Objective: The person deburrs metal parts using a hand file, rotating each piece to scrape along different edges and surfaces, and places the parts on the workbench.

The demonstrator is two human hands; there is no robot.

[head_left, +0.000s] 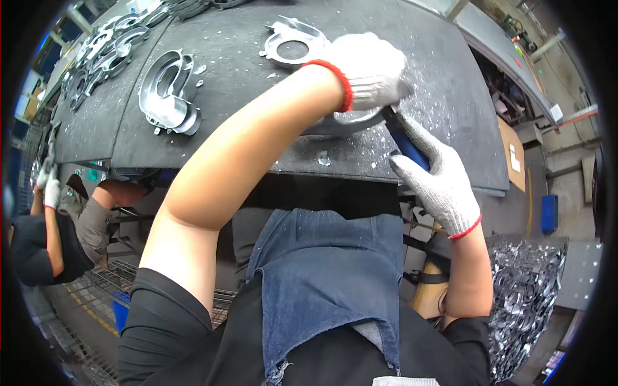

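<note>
My left hand [370,71], in a white knit glove with a red cuff, is closed over a grey metal casting [354,122]. The glove hides most of that part; a curved edge of it shows beneath the wrist, at the table [257,138]. In my right hand [441,180], gloved the same way, is a hand tool with a blue handle [409,147]. Its dark end points up to the casting beside my left hand, and the tip's shape cannot be made out.
A round, ringed casting [293,48] lies beyond my left wrist, and a curved one [170,93] to the left. Several more castings [106,51] are heaped far left. A co-worker's gloved hands [49,186] show at left. A bin of shiny scrap [524,296] stands at right.
</note>
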